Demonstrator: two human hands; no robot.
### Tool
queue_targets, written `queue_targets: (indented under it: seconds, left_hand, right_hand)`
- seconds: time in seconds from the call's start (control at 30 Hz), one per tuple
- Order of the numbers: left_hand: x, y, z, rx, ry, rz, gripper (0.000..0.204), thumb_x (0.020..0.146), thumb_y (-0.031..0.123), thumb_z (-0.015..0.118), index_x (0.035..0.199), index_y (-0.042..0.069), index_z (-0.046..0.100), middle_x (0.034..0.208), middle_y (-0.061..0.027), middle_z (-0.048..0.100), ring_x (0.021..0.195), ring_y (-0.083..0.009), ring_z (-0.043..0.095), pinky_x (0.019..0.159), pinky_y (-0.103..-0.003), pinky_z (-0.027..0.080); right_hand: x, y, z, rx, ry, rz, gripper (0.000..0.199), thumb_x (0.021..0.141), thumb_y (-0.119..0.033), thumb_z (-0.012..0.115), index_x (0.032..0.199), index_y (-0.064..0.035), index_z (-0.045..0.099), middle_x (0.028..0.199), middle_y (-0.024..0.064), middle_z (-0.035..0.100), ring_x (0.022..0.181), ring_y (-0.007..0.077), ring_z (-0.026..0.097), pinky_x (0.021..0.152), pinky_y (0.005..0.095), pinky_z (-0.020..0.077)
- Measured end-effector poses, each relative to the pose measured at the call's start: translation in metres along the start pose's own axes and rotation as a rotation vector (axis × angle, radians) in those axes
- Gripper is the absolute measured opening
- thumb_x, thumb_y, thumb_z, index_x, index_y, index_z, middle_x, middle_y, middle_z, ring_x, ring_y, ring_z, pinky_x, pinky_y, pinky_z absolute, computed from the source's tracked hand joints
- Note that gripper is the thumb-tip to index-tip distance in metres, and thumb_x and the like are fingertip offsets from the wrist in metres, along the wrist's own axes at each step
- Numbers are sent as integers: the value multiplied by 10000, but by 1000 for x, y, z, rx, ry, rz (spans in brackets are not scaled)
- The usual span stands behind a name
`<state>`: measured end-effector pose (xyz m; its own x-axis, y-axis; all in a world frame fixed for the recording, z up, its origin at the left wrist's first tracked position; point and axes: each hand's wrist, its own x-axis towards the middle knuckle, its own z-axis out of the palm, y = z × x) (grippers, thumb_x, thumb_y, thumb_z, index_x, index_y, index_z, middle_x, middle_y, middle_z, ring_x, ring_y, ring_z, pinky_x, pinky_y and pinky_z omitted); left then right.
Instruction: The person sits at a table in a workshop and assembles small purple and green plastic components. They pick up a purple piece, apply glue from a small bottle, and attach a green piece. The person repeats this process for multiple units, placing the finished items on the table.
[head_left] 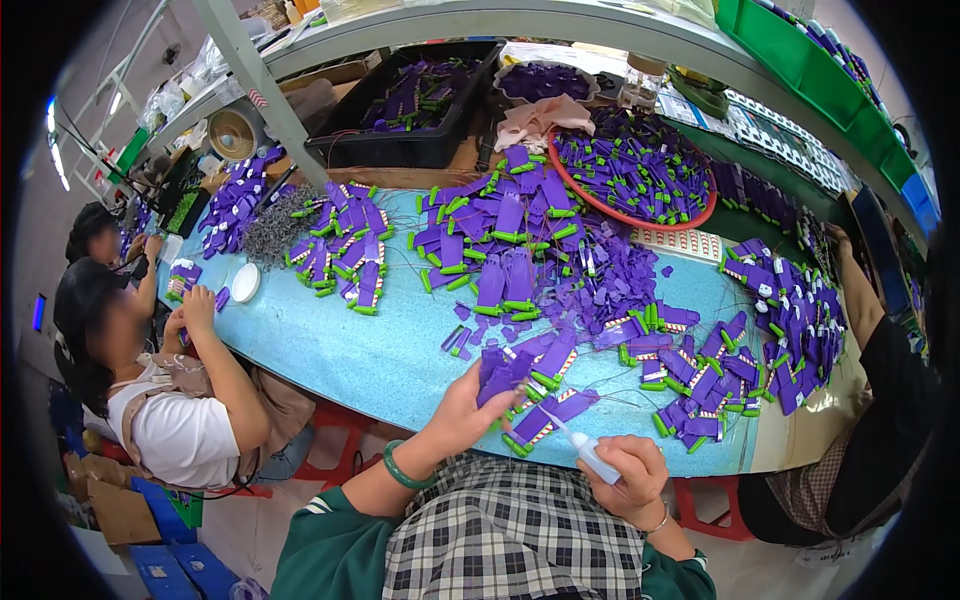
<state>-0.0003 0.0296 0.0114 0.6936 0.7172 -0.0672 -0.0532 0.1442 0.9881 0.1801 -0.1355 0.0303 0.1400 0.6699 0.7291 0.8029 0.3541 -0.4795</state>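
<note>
My left hand [458, 412] is closed around purple plastic pieces [499, 372] at the near edge of the table. My right hand [632, 478] grips a small whitish squeeze bottle [598, 462] with a long thin nozzle. The nozzle points up and left, its tip close to the fingers of my left hand. Between the hands lies a purple part with a green end and a striped sticker [566, 408]. Whether the nozzle touches anything is too small to tell. Loose purple pieces [600, 290] are heaped just beyond.
Purple-and-green parts with thin wires [510, 215] cover much of the blue table [330, 335]. A red-rimmed basket [712, 205] and a black bin [395, 150] stand behind. A metal post [265, 95] rises at left. Co-workers sit at left [185, 420] and right [870, 420].
</note>
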Motion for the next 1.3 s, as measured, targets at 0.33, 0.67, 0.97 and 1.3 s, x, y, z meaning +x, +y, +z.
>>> queue_targets:
  seconds: [0.33, 0.67, 0.97, 1.3]
  left_hand:
    - [-9, -9, 24, -250, -264, -291, 257, 945, 124, 545, 1171, 15, 493, 1017, -88, 592, 938, -161, 603, 685, -313, 594]
    - [-11, -13, 17, -207, -317, -247, 260, 954, 151, 547, 1166, 7, 499, 1010, -92, 588, 881, -168, 610, 662, -303, 583]
    - [-13, -15, 20, -227, -296, -239, 308, 966, 160, 527, 1230, 25, 442, 1060, -77, 543, 974, -162, 574, 662, -316, 589]
    - [-13, -20, 35, -31, -200, -75, 359, 975, 156, 504, 1289, 22, 395, 1103, -77, 536, 977, -164, 577, 721, -328, 598]
  right_hand:
    - [9, -4, 10, -76, -44, -13, 437, 616, -44, 839, 995, -74, 624, 873, 90, 628, 651, 207, 624, 506, 283, 458]
    - [13, -6, 15, -78, -73, -10, 415, 618, -32, 834, 985, -57, 640, 853, 94, 629, 630, 212, 622, 499, 288, 464]
    - [13, -7, 16, -78, -52, -41, 337, 641, -6, 801, 945, -36, 659, 848, 94, 634, 592, 198, 609, 475, 283, 471]
    - [13, -9, 16, -56, -70, -83, 416, 641, -30, 828, 1002, -59, 623, 868, 101, 609, 582, 198, 608, 458, 284, 453]
